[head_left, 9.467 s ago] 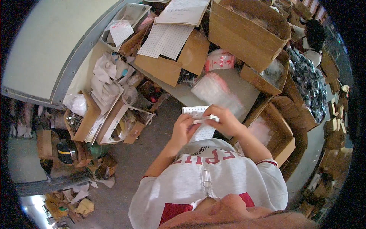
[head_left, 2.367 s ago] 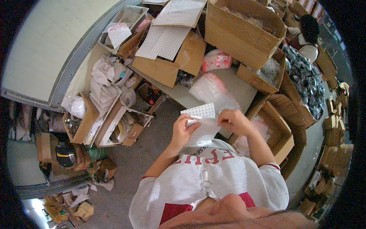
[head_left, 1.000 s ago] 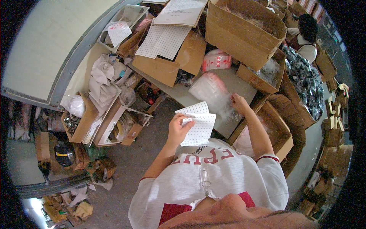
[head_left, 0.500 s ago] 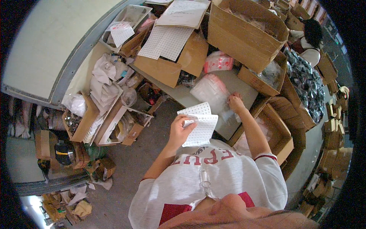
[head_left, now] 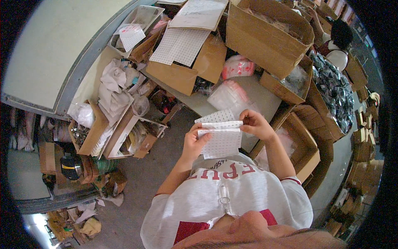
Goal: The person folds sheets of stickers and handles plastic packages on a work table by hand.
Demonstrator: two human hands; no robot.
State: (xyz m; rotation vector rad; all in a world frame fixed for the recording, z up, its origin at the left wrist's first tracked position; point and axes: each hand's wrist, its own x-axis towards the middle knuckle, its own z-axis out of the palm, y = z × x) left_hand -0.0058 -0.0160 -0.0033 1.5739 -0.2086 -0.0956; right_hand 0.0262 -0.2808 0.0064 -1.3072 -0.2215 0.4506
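Observation:
In front of my chest, a folded white sheet of small printed labels is gripped by my left hand, thumb on the front. At the sheet's upper right edge, my right hand has its thumb and fingers closed in a pinch on the paper. Just beyond the hands, a pile of clear plastic bags with red marks lies on the grey table. Behind it sits a clear-and-red plastic packet.
Open cardboard boxes stand at the back and right. More label sheets lie on a carton at the far left of the table. A bin of dark wrapped items is at the right, near another person.
My right hand has come back from beside the plastic bags to the label sheet's right edge. The sheet's upper fold has shifted, and my left hand keeps its hold.

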